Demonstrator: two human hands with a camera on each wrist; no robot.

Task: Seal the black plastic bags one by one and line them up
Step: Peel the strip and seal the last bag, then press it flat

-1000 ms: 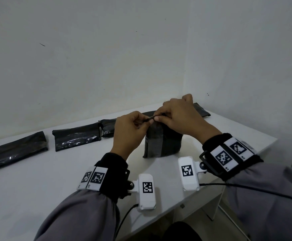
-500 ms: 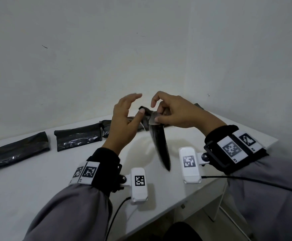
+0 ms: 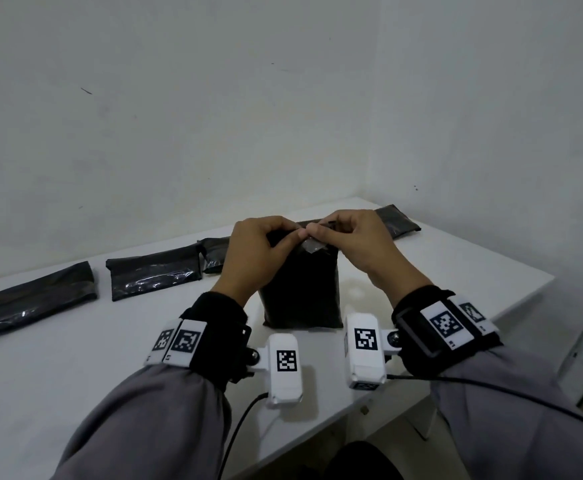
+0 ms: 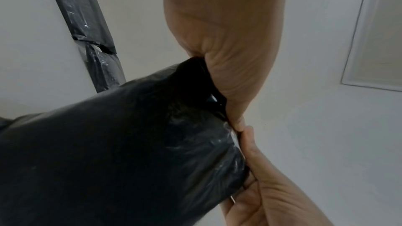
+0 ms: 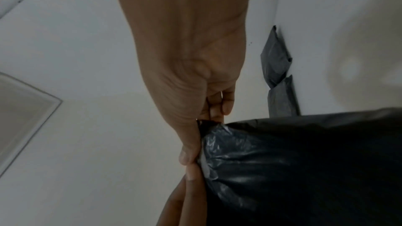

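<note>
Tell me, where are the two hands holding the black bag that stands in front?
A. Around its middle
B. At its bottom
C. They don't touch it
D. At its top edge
D: in the head view the left hand and the right hand both pinch the top edge of the upright black bag, thumbs meeting, while its bottom rests on the white table.
</note>
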